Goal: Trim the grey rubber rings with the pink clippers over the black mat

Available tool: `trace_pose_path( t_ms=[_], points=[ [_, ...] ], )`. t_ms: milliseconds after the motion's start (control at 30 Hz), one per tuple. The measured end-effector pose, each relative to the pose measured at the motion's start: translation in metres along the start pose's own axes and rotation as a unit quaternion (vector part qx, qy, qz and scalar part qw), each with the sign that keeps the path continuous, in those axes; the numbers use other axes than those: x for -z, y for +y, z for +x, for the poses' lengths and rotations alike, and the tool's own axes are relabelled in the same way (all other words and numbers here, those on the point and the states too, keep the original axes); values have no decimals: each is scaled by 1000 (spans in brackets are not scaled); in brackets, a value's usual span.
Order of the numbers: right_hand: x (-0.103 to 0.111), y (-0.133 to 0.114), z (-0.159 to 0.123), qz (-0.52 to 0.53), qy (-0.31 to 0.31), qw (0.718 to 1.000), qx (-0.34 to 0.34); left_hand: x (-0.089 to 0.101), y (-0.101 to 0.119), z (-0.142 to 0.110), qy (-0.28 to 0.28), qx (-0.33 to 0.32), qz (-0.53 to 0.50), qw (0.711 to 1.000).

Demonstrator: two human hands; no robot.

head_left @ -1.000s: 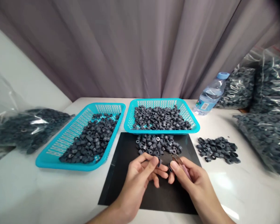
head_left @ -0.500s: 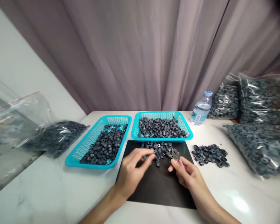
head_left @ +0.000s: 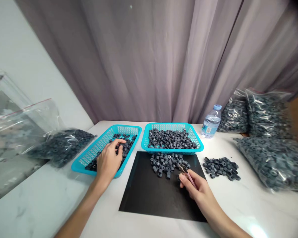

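Hovering over the basket left of the mat, the left hand is curled, its grip unclear. Tweezers are clamped in the right hand above the mat, where rings could be scattered if brushed by the tips.

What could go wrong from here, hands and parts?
Mix-up: the loose pile and the heap on the mat look alike and lie close, so pieces might blend.
Drop: the right hand seems to pinch a small ring beside the pink-handled tool; either may slip.
Bump: the left hand is low over the left basket; the wrist might nudge it.
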State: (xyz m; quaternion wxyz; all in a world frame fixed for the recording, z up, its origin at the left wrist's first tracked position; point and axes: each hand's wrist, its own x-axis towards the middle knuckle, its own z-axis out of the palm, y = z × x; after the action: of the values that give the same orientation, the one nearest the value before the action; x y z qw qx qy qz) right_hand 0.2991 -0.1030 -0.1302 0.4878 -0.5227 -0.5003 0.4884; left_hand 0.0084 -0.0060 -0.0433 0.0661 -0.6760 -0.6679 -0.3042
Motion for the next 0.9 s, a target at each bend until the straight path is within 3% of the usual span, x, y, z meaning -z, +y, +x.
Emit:
trace_pose_path(
  t_ms=[267, 467, 567, 633, 733, 900],
  points=[
    [0, 9, 1, 10, -28, 999, 35, -20, 9, -13, -11, -113, -29, 993],
    [1, 0, 2, -7, -43, 998, 36, -11, 57, -45, 25, -234, -52, 971],
    [4, -4, 2, 15, -44, 999, 23, -12, 82, -70, -50, -319, -151, 934],
    [6, -7, 1, 42, -43, 998, 17, -18, 92, -87, -118, -323, -212, 915],
    [9, -11, 0, 64, -47, 997, 17, -28, 98, -103, -200, -275, -292, 894],
    [13, -13, -3, 69, -68, 995, 26, -32, 100, -102, -211, -208, -374, 879]
  ],
)
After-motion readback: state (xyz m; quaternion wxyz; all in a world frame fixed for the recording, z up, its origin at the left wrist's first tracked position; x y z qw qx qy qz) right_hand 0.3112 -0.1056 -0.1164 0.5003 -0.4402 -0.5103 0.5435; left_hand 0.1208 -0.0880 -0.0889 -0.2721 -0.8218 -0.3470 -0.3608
